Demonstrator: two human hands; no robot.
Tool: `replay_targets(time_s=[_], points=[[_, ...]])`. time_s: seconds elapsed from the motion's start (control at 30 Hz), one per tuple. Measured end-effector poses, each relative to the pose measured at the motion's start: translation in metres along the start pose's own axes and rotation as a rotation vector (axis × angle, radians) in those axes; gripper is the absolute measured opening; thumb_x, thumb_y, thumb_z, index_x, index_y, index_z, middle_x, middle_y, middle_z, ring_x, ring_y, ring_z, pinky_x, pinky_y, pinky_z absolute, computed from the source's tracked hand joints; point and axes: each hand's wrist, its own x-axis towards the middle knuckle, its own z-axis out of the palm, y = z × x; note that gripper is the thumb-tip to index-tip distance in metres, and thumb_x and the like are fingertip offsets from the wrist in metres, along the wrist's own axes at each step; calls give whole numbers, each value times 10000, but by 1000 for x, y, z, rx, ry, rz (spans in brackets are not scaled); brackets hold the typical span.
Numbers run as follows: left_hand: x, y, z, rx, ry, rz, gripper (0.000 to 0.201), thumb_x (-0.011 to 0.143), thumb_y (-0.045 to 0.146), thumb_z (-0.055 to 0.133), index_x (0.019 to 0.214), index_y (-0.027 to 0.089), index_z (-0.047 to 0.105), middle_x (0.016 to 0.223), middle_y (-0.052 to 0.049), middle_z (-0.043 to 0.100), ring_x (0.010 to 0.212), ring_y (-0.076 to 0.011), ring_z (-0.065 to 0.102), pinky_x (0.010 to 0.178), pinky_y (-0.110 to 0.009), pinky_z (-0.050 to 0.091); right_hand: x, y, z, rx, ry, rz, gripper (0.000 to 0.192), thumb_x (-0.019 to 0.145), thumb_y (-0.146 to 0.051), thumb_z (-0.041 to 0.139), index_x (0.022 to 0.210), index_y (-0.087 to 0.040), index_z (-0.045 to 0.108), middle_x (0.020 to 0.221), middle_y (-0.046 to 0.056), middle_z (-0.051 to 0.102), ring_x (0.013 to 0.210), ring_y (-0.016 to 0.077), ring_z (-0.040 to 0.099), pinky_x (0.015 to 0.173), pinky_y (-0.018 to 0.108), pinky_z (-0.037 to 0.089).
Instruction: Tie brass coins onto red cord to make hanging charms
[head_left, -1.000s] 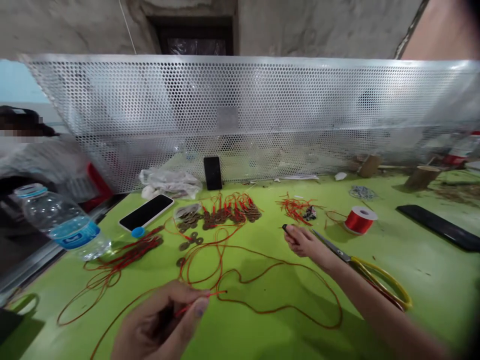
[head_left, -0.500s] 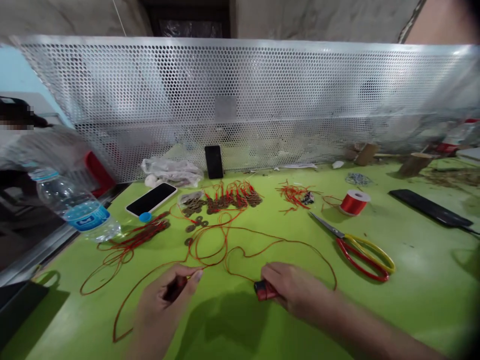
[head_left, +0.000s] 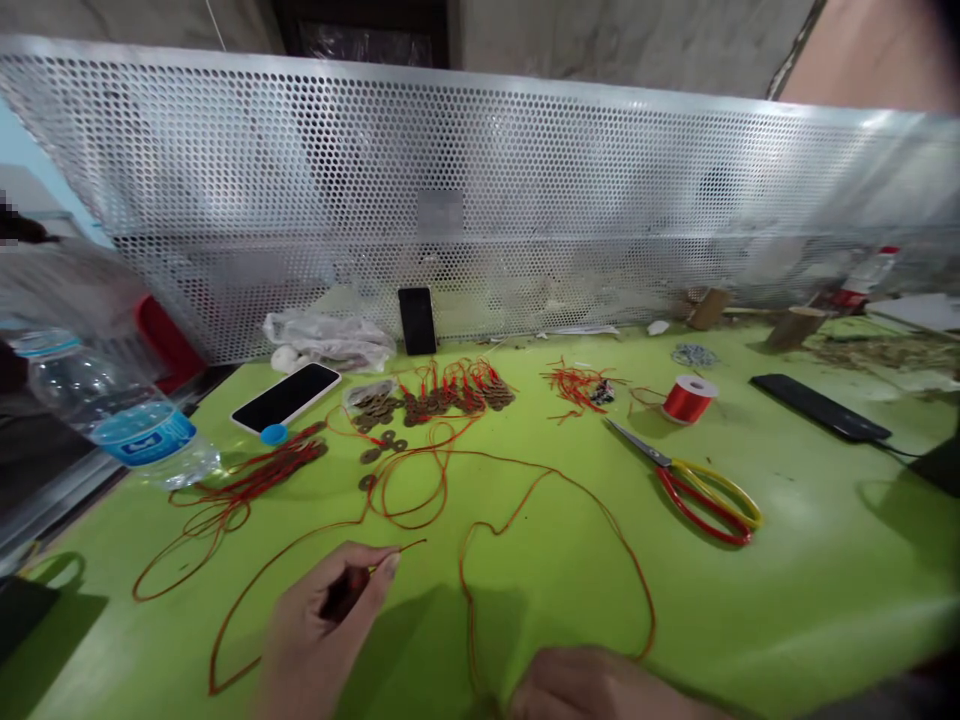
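Right hand (head_left: 592, 690) pulled back to the bottom edge — grip unclear, maybe the lighter. Left hand (head_left: 322, 630) pinches the red cord (head_left: 525, 490) end; loose coins (head_left: 382, 445) unstrung.

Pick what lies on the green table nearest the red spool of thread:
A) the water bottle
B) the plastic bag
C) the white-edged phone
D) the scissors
D: the scissors with yellow and red handles lie just in front of the red spool on the right side of the table, while the water bottle, the white-edged phone and the plastic bag all sit far off to the left.
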Motion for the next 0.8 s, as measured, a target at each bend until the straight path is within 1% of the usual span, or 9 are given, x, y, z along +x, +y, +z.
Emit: replay_targets(time_s=[0.07, 0.17, 0.23, 0.3, 0.37, 0.47, 0.53, 0.63, 0.8], points=[[0, -3, -2, -5, 19, 16, 384, 671, 575, 605, 683, 193, 642, 535, 23, 555, 505, -141, 502, 452, -213, 368, -3, 11, -15, -28, 160, 79, 100, 878, -185, 444, 812, -195, 519, 748, 5, 593, 644, 106, 529, 591, 187, 393], [-1, -7, -5, -13, 43, 36, 390, 655, 582, 618, 682, 194, 641, 545, 21, 566, 502, -141, 507, 451, -215, 376, -8, 42, -46, -209, 430, 506, 69, 842, -176, 479, 899, -180, 518, 847, 62, 606, 714, 164, 567, 632, 255, 410], [-2, -8, -5, -30, 44, 44, 378, 660, 573, 622, 678, 196, 632, 554, 19, 576, 506, -141, 509, 453, -214, 375, -11, 64, -62, -336, 377, 722, 97, 808, -200, 543, 887, -160, 505, 856, 93, 607, 752, 211, 580, 635, 284, 398], [-3, -6, -4, -52, 33, 34, 362, 670, 560, 621, 675, 198, 622, 554, 19, 582, 507, -141, 507, 454, -214, 368, -11, 83, -71, -393, 285, 796, 24, 844, -166, 478, 858, -160, 497, 804, 84, 603, 721, 204, 581, 628, 278, 375], [-3, -2, -3, -68, 4, 15, 351, 676, 550, 618, 678, 199, 622, 545, 20, 576, 507, -143, 500, 456, -218, 363, -8, 94, -74, -434, 242, 812, 92, 864, -122, 414, 849, -160, 496, 804, 83, 601, 711, 191, 577, 629, 272, 355], [-2, 6, 1, -76, -23, 22, 335, 672, 531, 621, 663, 196, 628, 526, 26, 542, 500, -138, 476, 455, -218, 346, 3, 96, -76, -488, 258, 810, 96, 857, -114, 417, 870, -153, 504, 856, 96, 605, 756, 192, 564, 638, 269, 340], [-1, 9, 4, -75, 12, 46, 296, 674, 490, 630, 648, 195, 628, 514, 38, 503, 493, -123, 442, 454, -210, 321, 13, 92, -78, -490, 232, 704, 100, 856, -121, 427, 888, -159, 513, 872, 86, 607, 783, 185, 556, 648, 261, 338], [5, 11, 8, -118, 55, 100, 239, 684, 430, 635, 653, 193, 631, 510, 49, 463, 489, -107, 404, 457, -200, 302, 30, 88, -80, -497, 113, 487, 118, 863, -124, 428, 901, -166, 531, 870, 74, 611, 784, 174, 555, 654, 254, 340], [20, 14, 12, -172, -24, 188, 285, 688, 460, 632, 654, 177, 640, 505, 43, 459, 490, -105, 395, 455, -200, 297, 47, 95, -81, -506, 65, 418, 137, 837, -71, 433, 877, -154, 534, 864, 98, 619, 764, 180, 566, 651, 262, 349]])
